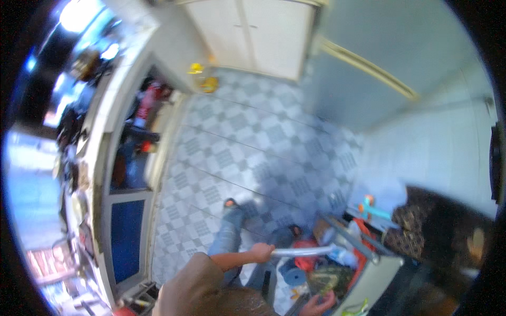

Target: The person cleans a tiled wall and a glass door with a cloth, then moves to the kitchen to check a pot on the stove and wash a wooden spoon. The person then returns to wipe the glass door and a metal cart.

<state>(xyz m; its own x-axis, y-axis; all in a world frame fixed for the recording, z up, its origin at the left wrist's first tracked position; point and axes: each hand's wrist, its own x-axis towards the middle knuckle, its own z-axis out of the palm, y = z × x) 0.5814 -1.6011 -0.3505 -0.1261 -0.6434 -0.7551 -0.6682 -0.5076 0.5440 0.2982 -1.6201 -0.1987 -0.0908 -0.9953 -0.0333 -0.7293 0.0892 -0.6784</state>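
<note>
My left hand (pixel 263 252) is closed around one end of a pale, shiny tube (pixel 300 251). The tube's other end reaches right, over a pile of household items. By that end is a light blue and white crumpled item (pixel 343 256), possibly a plastic bag. At the bottom edge, my right hand (pixel 318 306) is beside the same pile, fingers bent near a small yellow-green thing (pixel 327 292). Blur hides whether it grips anything. Between my hands lie a red item (pixel 306 254), a round blue-grey object (pixel 294 275) and a dark green patterned item (pixel 330 278).
Grey and white tiles (pixel 237 150) cover the floor. Left is a counter unit with a blue-panelled door (pixel 127 241) and a cluttered open shelf (pixel 138 130). White cupboard doors (pixel 253 35) and yellow items (pixel 208 84) are ahead. Right stand a metal-framed rack (pixel 348 235) and patterned cloth (pixel 409 225).
</note>
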